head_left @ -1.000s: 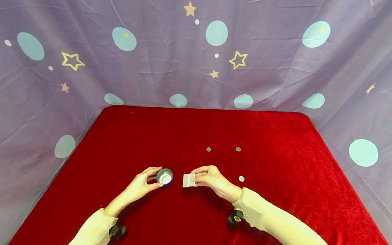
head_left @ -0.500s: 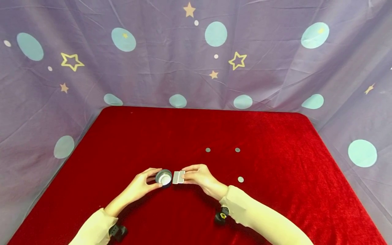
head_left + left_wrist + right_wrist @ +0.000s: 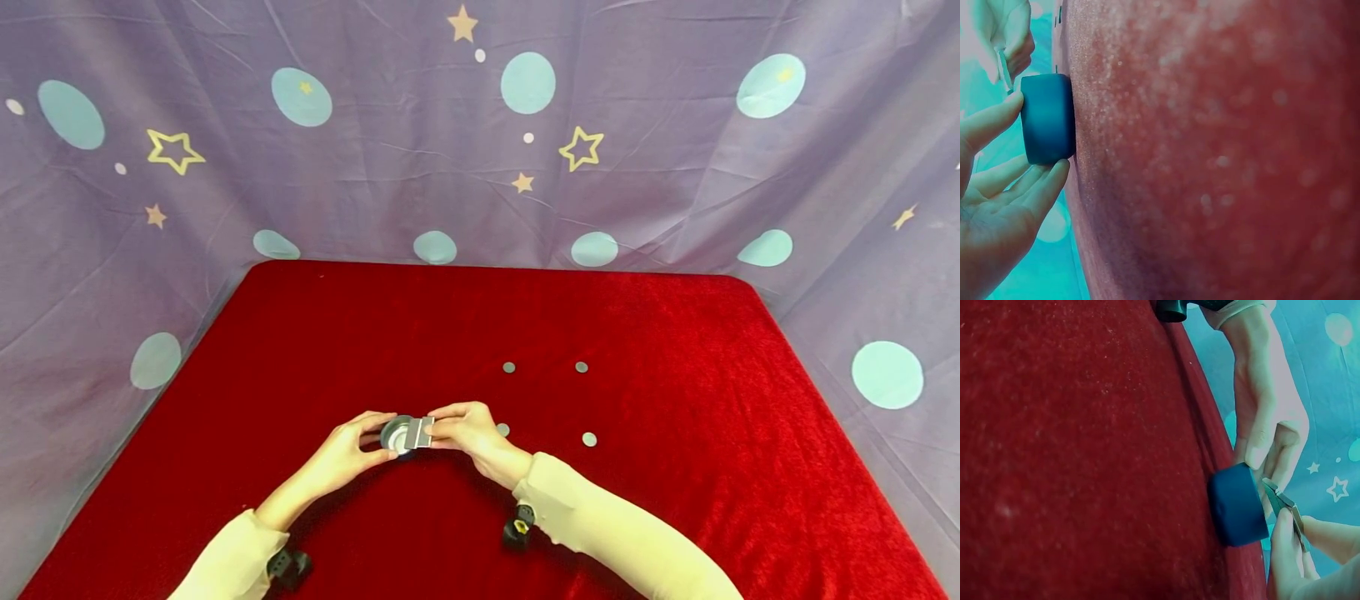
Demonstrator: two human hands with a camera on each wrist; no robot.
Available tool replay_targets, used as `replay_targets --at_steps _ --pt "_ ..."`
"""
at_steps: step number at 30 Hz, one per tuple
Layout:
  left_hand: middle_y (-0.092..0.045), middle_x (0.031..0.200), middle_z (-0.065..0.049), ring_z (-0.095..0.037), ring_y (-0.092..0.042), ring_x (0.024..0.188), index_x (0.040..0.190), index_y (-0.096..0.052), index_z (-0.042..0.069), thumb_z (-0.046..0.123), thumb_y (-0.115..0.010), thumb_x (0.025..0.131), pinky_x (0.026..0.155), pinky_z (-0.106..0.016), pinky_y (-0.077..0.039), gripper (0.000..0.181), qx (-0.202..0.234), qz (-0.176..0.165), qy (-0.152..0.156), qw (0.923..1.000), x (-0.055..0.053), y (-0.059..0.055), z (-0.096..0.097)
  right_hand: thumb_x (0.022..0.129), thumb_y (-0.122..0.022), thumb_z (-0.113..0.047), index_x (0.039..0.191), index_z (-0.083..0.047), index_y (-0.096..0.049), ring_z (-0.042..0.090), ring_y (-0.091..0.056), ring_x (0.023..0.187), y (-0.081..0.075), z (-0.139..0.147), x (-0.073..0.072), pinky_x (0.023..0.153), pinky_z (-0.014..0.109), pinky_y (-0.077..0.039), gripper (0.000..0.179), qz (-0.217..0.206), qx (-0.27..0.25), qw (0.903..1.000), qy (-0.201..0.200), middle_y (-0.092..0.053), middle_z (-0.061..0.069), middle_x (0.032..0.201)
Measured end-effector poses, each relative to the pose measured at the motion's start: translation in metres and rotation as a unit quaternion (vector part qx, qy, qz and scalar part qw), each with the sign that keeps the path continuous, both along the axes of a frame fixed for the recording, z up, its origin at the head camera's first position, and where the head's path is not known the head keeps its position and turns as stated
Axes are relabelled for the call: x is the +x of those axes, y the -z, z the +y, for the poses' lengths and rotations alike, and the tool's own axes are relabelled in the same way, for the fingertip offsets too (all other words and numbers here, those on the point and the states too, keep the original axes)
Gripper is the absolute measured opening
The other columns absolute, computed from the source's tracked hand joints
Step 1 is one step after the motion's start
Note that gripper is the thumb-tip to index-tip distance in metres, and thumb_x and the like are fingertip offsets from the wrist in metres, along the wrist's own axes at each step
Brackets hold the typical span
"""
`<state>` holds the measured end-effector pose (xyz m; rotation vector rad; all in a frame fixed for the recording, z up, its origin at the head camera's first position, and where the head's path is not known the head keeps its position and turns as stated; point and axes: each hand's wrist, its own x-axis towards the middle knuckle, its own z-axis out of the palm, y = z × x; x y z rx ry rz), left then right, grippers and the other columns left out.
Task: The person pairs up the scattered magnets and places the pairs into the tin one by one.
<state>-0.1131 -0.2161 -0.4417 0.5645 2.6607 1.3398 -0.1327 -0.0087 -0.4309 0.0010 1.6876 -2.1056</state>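
My left hand [image 3: 348, 448] holds a small round dark blue container [image 3: 388, 438] by its sides, thumb and fingers on opposite sides. It stands upright on the red cloth, and its open top shows a pale inside; the left wrist view shows its smooth blue wall [image 3: 1047, 119]. My right hand [image 3: 474, 435] pinches a flat grey rectangular piece [image 3: 415, 433] with a seam across it. The piece's free end overlaps the container's right side in the head view. From the right wrist, the tilted piece [image 3: 1284, 501] appears beside the container's rim [image 3: 1260, 494]; whether they touch I cannot tell.
Several small round silvery discs lie on the red cloth: one disc [image 3: 509, 367] farther back, another disc [image 3: 582, 367] to its right, a nearer disc [image 3: 589, 439], and a partly covered disc [image 3: 503, 430] beside my right hand. A patterned purple curtain [image 3: 390, 167] surrounds the table.
My right hand has moved left, bringing the grey piece from beside the container to over its right side. A disc beside that hand has come into view. The left hand stays put.
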Motion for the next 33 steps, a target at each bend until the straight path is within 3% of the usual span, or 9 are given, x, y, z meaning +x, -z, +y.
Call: replay_targets --at_steps 15,24,33 --pt "-0.052 0.111 -0.018 -0.032 -0.056 0.097 0.118 -0.049 -0.009 0.012 -0.070 0.075 0.080 -0.031 -0.048 0.052 0.002 -0.007 0.004 1.0000 0.000 -0.001 0.002 0.073 -0.060 0.012 0.097 0.018 -0.058 0.017 -0.062 0.067 0.013 -0.011 0.001 0.064 0.031 -0.053 0.025 0.012 -0.006 0.9992 0.037 -0.062 0.029 0.086" --pt "-0.052 0.111 -0.017 -0.030 -0.056 0.097 0.117 -0.049 -0.009 0.011 -0.070 0.075 0.081 -0.032 -0.048 0.051 -0.002 0.013 0.010 0.9999 0.000 0.000 0.004 0.071 -0.063 0.012 0.092 0.018 -0.060 0.018 -0.062 0.059 0.017 -0.018 0.000 0.057 0.031 -0.053 0.023 0.047 0.037 0.9960 0.066 -0.062 0.029 0.077" --pt "-0.052 0.110 -0.016 -0.029 -0.056 0.097 0.118 -0.050 -0.008 0.013 -0.069 0.076 0.081 -0.031 -0.048 0.051 -0.010 0.019 0.010 0.9997 0.000 0.002 0.004 0.071 -0.064 0.010 0.089 0.016 -0.061 0.014 -0.059 0.055 0.018 -0.021 -0.004 0.053 0.026 -0.052 0.020 0.051 0.055 0.9954 0.060 -0.063 0.026 0.075"
